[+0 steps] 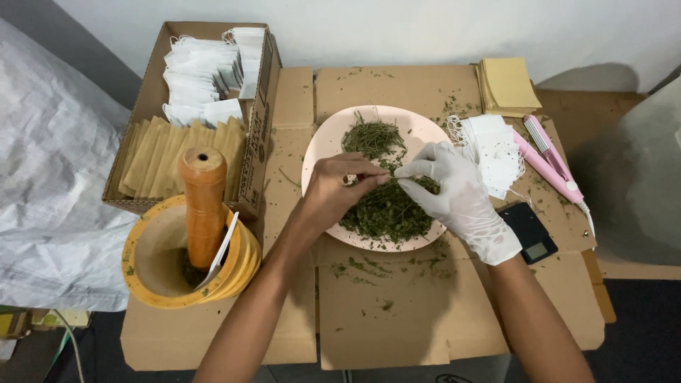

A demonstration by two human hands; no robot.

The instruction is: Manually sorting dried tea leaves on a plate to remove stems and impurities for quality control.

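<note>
A plain white painted wall (397, 28) runs along the 12 o'clock edge, evenly lit, with a soft grey shadow at 2 o'clock. The tabletop (397, 312) is covered with flattened brown cardboard sheets, lying side by side with seams between them. At 9 o'clock a large white woven plastic sheet (50, 177) lies crumpled. At 3 o'clock a grey rounded bulk (638, 184) stands, blurred. The dark grey floor (638, 326) shows at 4 o'clock.
</note>
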